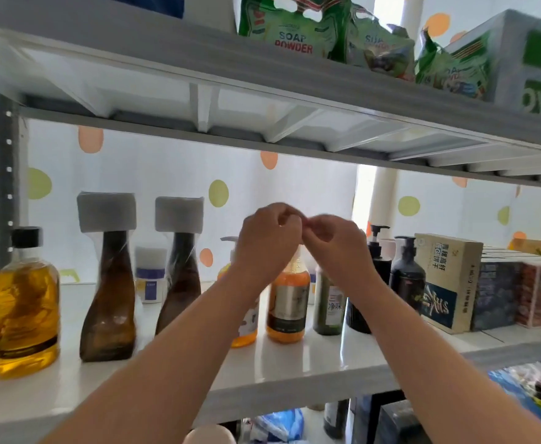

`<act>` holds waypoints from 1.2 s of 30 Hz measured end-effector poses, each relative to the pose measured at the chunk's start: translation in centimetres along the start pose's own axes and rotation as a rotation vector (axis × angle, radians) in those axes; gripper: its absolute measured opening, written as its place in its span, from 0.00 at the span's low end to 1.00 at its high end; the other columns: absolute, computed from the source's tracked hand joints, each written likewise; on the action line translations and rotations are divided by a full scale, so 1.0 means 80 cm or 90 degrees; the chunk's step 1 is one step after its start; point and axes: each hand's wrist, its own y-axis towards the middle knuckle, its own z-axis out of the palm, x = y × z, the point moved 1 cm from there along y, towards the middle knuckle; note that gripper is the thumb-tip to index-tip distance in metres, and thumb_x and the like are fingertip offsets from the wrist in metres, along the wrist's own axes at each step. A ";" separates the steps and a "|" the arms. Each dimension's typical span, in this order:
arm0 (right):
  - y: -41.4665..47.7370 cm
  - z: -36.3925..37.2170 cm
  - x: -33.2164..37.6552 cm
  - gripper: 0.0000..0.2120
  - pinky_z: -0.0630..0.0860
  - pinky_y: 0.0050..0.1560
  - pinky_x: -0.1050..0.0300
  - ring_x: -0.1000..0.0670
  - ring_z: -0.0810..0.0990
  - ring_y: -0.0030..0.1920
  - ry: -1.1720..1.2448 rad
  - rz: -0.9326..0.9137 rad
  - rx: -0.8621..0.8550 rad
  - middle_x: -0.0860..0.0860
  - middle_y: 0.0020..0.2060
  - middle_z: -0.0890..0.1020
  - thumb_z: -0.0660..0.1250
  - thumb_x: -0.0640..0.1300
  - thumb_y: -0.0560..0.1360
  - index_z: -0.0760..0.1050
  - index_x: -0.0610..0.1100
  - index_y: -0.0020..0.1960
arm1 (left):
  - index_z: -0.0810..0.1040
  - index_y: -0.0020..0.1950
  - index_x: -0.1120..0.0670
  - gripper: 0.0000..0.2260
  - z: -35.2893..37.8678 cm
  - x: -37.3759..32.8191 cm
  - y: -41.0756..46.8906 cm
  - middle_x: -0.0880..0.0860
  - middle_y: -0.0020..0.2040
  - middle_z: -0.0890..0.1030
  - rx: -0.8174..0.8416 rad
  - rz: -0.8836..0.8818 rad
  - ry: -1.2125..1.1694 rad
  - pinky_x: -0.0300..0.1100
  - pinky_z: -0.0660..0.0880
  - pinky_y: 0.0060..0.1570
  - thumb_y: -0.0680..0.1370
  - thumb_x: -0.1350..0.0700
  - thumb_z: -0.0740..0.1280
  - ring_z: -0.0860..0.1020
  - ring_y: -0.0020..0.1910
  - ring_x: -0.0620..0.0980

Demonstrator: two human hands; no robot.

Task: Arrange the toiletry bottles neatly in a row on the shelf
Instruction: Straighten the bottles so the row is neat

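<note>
An orange bottle point(287, 302) with a grey label stands mid-shelf on the white shelf point(295, 366). My left hand point(264, 241) and my right hand point(335, 243) meet just above it, fingers pinched shut at its top, which they hide. To the left stand a yellow bottle with a black cap point(25, 302), two brown bottles with grey caps point(109, 299) point(179, 283), and another orange pump bottle point(245, 331) partly behind my left forearm. On the right are a green bottle point(328, 302) and two black pump bottles point(378, 261) point(407, 274).
A small white jar point(149, 277) sits at the back between the brown bottles. Boxes point(445, 283) fill the shelf's right end. The upper shelf point(262, 91) hangs close overhead and carries soap powder bags point(291, 27). More goods lie below.
</note>
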 end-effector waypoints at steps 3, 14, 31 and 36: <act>0.051 -0.029 -0.008 0.08 0.74 0.50 0.60 0.53 0.81 0.44 -0.059 -0.038 0.039 0.50 0.43 0.85 0.67 0.43 0.73 0.83 0.44 0.50 | 0.82 0.49 0.56 0.14 0.018 -0.019 0.051 0.54 0.50 0.83 0.012 0.022 0.088 0.49 0.77 0.53 0.74 0.57 0.57 0.79 0.51 0.55; 0.219 -0.017 -0.111 0.13 0.81 0.48 0.55 0.47 0.83 0.44 -0.309 0.005 0.493 0.42 0.46 0.83 0.66 0.37 0.73 0.79 0.37 0.57 | 0.77 0.62 0.53 0.14 0.087 0.009 0.205 0.51 0.60 0.80 0.432 -0.230 0.402 0.48 0.74 0.58 0.81 0.53 0.56 0.78 0.58 0.53; 0.245 0.076 -0.204 0.33 0.78 0.57 0.42 0.39 0.78 0.60 -0.598 0.231 0.847 0.43 0.69 0.70 0.70 0.50 0.74 0.60 0.50 0.74 | 0.67 0.72 0.50 0.18 0.136 0.079 0.256 0.50 0.71 0.71 0.770 -0.336 0.586 0.56 0.68 0.66 0.82 0.57 0.55 0.71 0.68 0.54; 0.250 0.085 -0.210 0.34 0.77 0.58 0.45 0.40 0.76 0.63 -0.560 0.248 0.844 0.42 0.69 0.69 0.70 0.43 0.74 0.57 0.50 0.75 | 0.67 0.72 0.51 0.18 0.148 0.092 0.266 0.50 0.70 0.72 0.790 -0.341 0.596 0.56 0.69 0.66 0.81 0.57 0.58 0.71 0.68 0.55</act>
